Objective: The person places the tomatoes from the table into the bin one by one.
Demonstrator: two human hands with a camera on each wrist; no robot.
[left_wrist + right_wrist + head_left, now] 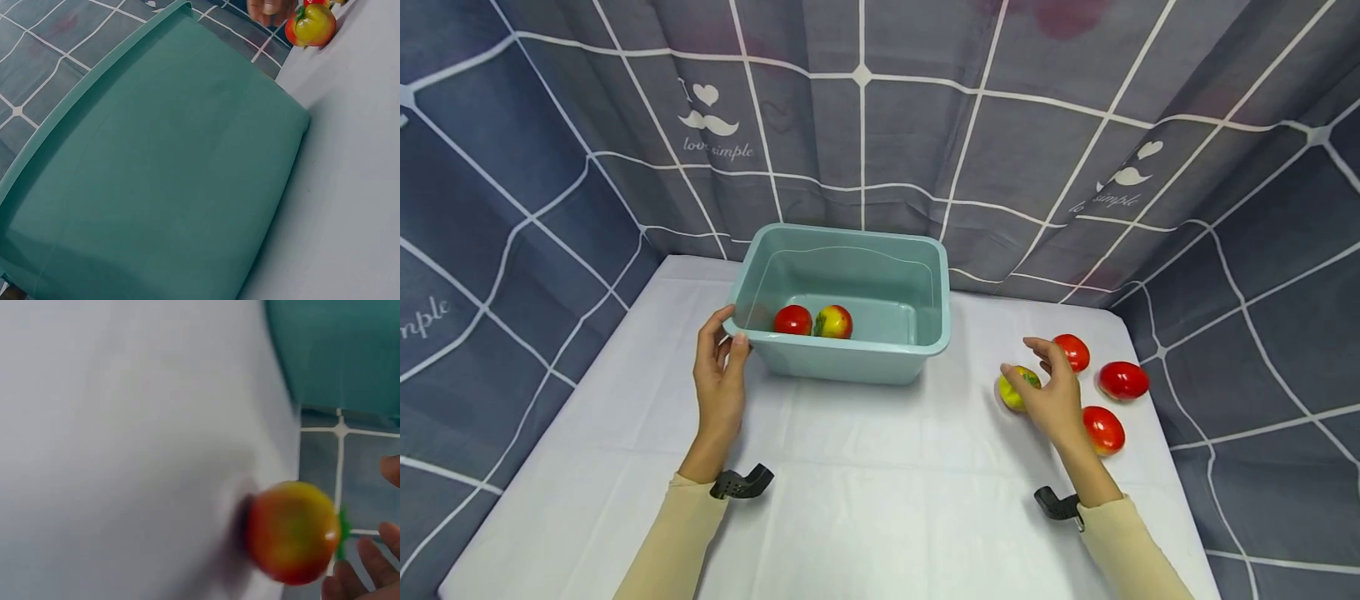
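Observation:
My left hand (721,387) grips the front left corner of a teal plastic bin (842,364), its thumb and fingers at the rim. Inside the bin lie a red round fruit (793,320) and a yellow-red fruit with green leaves (834,322). To the right, my right hand (1051,396) hovers with parted fingers over another yellow-red fruit (1017,390) topped by a green calyx. In the right wrist view, this fruit (292,532) sits on the cloth, and a gap shows between it and the fingertips (340,578). The left wrist view mostly holds the bin's side (156,162).
Close to my right hand lie three glossy red fruits: one behind it (1073,353), one farther right (1123,381) and one beside the wrist (1103,430). A white cloth (850,500) covers the table. Grey checked curtains (820,117) enclose the back and sides.

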